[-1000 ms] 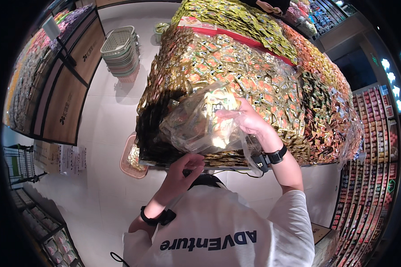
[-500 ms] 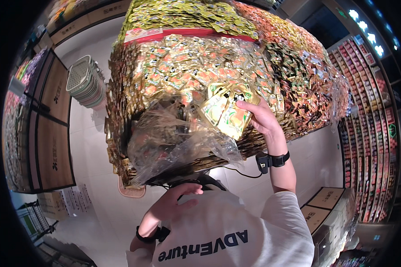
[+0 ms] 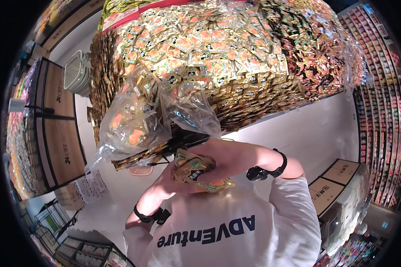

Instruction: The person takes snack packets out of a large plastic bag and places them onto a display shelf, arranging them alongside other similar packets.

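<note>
Close to my chest, a small stack of gold snack packets [image 3: 192,167] with green and orange print is held between my two hands. My left hand [image 3: 165,181] is wrapped round its left side. From the right and above, my right hand [image 3: 223,155] grips the same packets; some of its fingers are hidden. Just beyond my hands, a clear plastic bag [image 3: 167,113] with similar gold packets inside lies at the near left edge of a large heap of gold packets [image 3: 200,49].
Dark packets [image 3: 294,40] adjoin the gold heap on the right. A stack of pale baskets [image 3: 75,73] stands on the floor to the left. Wooden-fronted display bins [image 3: 60,138] line the left side, tall stocked shelves [image 3: 378,120] the right. Cardboard boxes [image 3: 334,180] sit at lower right.
My right hand has come back from the heap toward my chest with the packets. The left hand, empty before, has closed on them too. The view has shifted over the heap.
</note>
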Demonstrator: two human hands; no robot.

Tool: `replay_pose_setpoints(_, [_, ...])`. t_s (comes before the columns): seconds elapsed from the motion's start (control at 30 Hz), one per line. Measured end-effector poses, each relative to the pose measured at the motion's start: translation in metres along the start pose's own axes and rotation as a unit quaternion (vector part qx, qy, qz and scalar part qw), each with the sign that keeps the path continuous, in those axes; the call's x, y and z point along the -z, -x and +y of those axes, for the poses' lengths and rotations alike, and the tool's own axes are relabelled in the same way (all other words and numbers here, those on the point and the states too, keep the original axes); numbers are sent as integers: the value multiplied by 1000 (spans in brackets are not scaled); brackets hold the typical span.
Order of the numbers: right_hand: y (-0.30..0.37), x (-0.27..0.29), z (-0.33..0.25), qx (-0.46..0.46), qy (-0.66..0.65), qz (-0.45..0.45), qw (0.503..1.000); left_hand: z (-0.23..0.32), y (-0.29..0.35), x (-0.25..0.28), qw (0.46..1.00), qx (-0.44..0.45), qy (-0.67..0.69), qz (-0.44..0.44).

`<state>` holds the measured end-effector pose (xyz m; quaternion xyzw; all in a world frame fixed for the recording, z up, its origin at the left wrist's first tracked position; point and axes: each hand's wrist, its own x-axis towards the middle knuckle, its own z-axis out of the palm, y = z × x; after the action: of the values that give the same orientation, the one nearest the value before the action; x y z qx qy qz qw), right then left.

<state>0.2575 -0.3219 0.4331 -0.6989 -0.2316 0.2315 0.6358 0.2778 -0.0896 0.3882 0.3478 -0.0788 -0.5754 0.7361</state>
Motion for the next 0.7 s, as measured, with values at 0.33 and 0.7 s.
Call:
replay_pose_setpoints(0.33, [47, 15, 26, -9, 12, 118, 993, -68, -34, -25, 977, -23, 165, 137])
replay_pose_setpoints(0.7, [93, 61, 55, 194, 209, 101, 953, -86, -99, -63, 986, -54, 157, -14])
